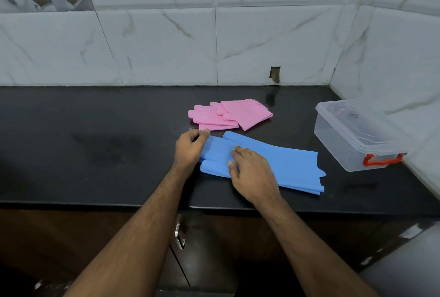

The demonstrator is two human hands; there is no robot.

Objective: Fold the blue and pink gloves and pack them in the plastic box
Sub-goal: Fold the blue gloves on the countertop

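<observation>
The left hand (189,146) is curled, its thumb and forefinger pinching the finger end of the blue gloves (285,165). The right hand (252,175) lies flat on the same gloves, fingers relaxed and pressing the palm part down. The blue gloves lie stacked and stretched out near the front edge of the black worktop (95,149), fingertips toward the middle, cuffs pointing at the right end. Just behind them, with a narrow strip of bare worktop between, lie the pink gloves (229,115), one folded across the other. The plastic box (354,137) stands at the right end by the tiled side wall, near the back right corner, its lid on and its red latch (381,159) facing the front. Left of the hands the worktop runs dark and open as far as the picture's left edge.
</observation>
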